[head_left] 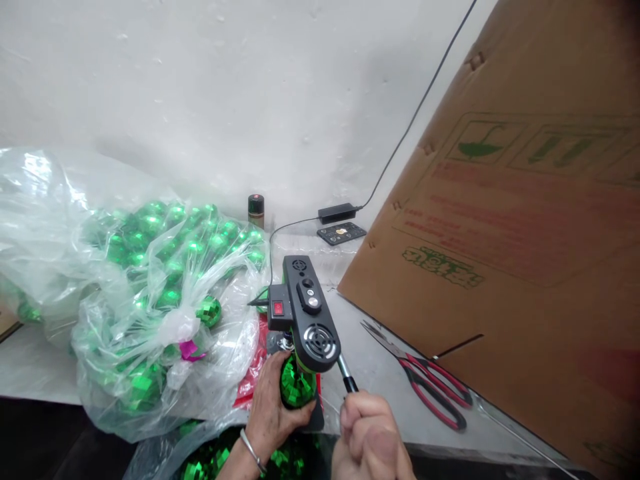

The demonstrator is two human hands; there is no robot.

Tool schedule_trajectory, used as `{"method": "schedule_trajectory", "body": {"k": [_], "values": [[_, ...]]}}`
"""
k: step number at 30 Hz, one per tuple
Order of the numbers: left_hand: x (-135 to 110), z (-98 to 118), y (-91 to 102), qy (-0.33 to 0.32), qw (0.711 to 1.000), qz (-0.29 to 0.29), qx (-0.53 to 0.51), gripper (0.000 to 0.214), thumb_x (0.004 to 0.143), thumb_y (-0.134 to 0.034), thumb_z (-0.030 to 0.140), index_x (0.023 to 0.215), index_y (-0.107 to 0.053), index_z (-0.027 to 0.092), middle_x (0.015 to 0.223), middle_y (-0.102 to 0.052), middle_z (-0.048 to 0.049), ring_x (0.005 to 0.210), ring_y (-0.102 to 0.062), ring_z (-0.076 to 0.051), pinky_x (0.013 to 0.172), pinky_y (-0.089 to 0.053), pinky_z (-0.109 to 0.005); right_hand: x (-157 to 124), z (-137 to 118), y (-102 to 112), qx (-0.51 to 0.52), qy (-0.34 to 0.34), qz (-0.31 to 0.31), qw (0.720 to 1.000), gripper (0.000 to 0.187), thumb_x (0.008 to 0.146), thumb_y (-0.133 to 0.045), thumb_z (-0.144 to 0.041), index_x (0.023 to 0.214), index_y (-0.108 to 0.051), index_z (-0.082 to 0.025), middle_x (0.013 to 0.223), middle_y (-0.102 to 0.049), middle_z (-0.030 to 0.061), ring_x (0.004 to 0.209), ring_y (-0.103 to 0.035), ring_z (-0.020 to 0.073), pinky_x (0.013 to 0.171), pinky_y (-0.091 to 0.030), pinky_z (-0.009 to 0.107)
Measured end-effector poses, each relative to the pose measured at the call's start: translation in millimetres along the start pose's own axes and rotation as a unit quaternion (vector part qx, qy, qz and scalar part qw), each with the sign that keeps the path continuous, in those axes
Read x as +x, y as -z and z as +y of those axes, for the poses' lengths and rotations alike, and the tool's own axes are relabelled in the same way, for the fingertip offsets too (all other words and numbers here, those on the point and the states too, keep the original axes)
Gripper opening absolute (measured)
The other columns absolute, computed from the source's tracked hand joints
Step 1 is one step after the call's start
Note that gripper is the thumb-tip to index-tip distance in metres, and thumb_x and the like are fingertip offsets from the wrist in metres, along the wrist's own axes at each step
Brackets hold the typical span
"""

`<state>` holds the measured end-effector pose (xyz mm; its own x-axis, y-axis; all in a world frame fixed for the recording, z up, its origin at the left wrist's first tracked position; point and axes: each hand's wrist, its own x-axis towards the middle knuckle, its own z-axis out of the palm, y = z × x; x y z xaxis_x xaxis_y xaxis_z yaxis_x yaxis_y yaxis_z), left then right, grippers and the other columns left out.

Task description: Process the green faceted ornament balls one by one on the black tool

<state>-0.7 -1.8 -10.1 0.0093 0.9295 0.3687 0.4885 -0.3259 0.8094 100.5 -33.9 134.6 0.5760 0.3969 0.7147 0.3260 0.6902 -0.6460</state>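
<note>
a round, glossy green ball (pixel 297 385), mirror-faceted

Single camera up on worker's head, facing forward and down across pale grey bench (pixel 373 387). Near enough that bare left hand (pixel 273 397) and bare right hand (pixel 371 433) rise from bottom edge at close range. White scuffed wall (pixel 240 87) ahead, filling top; large brown printed cardboard box (pixel 505 220) crowding right side.
</note>
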Motion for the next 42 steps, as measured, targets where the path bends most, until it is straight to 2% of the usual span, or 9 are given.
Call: {"method": "schedule_trajectory", "body": {"k": [11,15,25,37,42], "values": [[0.3,-0.9,-2.2,-0.003,1.000,0.001,-0.021,0.079,0.069,-0.090,0.026,0.144,-0.064,0.020,0.132,-0.080,-0.0159,0.121,-0.080,-0.041,0.105,-0.068,-0.063,-7.0,8.1,2.1,-0.012,0.012,0.010,1.000,0.053,0.115,-0.055,-0.022,0.063,-0.049,-0.022,0.059,-0.052,-0.0044,0.048,-0.047,0.0086,0.047,-0.033,0.025],[-0.1,-1.7,-3.0,0.002,1.000,-0.002,-0.022,0.079,0.069,-0.090,0.026,0.143,-0.064,0.021,0.134,-0.080,-0.0155,0.122,-0.079,-0.041,0.107,-0.067,-0.063,-6.8,10.3,3.4,-0.004,0.023,-0.007,1.000,0.050,0.115,-0.053,-0.020,0.064,-0.049,-0.022,0.060,-0.052,-0.0050,0.049,-0.047,0.0090,0.047,-0.034,0.025],[-2.9,-8.6,-10.3,-0.016,1.000,0.013,-0.010,0.081,0.068,-0.089,0.023,0.145,-0.063,0.020,0.136,-0.079,-0.0167,0.123,-0.080,-0.041,0.108,-0.067,-0.064,0.4,5.4,-3.6,0.008,-0.001,0.002,1.000,0.058,0.116,-0.054,-0.032,0.059,-0.046,-0.022,0.060,-0.049,-0.0059,0.048,-0.044,0.0082,0.045,-0.033,0.024],[-4.2,-10.2,-15.0,-0.016,1.000,0.025,-0.009,0.080,0.069,-0.089,0.022,0.145,-0.063,0.019,0.135,-0.079,-0.0175,0.123,-0.080,-0.042,0.107,-0.068,-0.066,0.5,7.6,-3.7,0.022,0.015,0.004,1.000,0.058,0.114,-0.054,-0.029,0.058,-0.046,-0.022,0.060,-0.052,-0.0056,0.048,-0.047,0.0081,0.043,-0.037,0.022],[-4.4,-12.2,-17.3,-0.020,0.999,0.029,-0.002,0.084,0.067,-0.089,0.020,0.146,-0.062,0.019,0.137,-0.079,-0.0177,0.128,-0.079,-0.043,0.110,-0.067,-0.067,-8.8,16.0,0.9,0.021,-0.001,0.011,1.000,0.056,0.116,-0.053,-0.030,0.061,-0.048,-0.022,0.063,-0.052,-0.0049,0.051,-0.048,0.0092,0.047,-0.039,0.023]]}}
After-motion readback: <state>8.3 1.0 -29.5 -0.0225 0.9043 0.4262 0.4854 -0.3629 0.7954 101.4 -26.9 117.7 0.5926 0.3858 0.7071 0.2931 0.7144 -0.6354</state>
